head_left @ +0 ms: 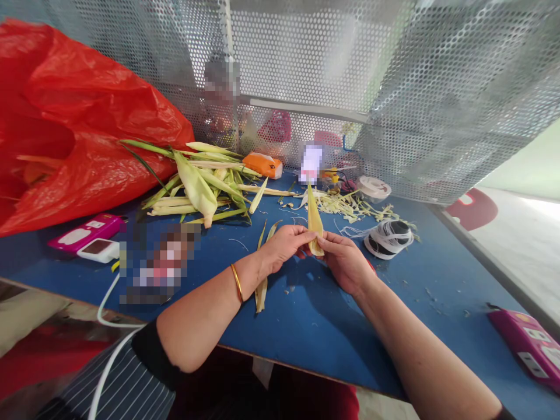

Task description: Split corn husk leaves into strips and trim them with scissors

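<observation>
A yellowish corn husk leaf [314, 219] stands upright between my hands, its pointed tip up and its wide end at my fingers. My left hand [287, 245] pinches its lower left side, while my right hand [345, 259] grips the lower right edge. Narrow husk strips [261, 294] lie on the blue table [301, 332] under and beside my left wrist. A small red thing [371, 267] shows partly from behind my right hand; its kind is hidden. Right of it is a spool of white thread [387, 240] with loose strands.
A pile of green husks [201, 186] lies at the left by a large red plastic bag [83, 128]. Behind are an orange packet [262, 165], husk shreds [345, 205] and a white roll [374, 188]. Purple power strips [83, 234] sit at both sides. A perforated metal panel [301, 64] borders the back.
</observation>
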